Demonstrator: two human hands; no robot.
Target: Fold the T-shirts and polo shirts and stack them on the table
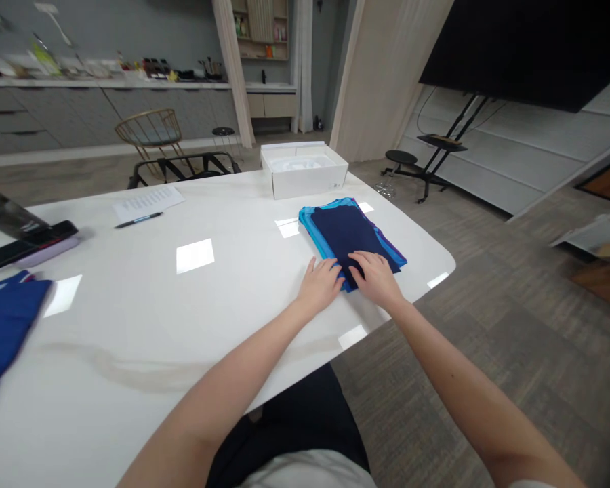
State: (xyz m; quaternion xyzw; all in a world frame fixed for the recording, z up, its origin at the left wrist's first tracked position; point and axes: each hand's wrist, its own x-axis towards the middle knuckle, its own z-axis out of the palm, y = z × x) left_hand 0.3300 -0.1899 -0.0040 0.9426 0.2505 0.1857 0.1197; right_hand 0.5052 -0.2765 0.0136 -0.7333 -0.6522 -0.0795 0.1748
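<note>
A folded stack of clothes [348, 237] lies on the white table [132, 318], with a navy garment on top and lighter blue and purple layers showing beneath. My right hand [376, 279] rests flat on the navy top near the stack's front edge. My left hand [319, 286] lies beside it, its fingertips against the stack's near left corner. Neither hand grips the cloth. Behind the stack stands an open white box [303, 173] holding something white. A loose blue garment [5, 318] lies at the table's left edge.
A paper sheet [147, 203] and a pen [139, 219] lie on the table's far left, near a dark flat device [30, 242] on a lilac item. Beyond the table are a black-framed chair [183, 166], a gold wire chair [150, 132] and a stool [400, 157].
</note>
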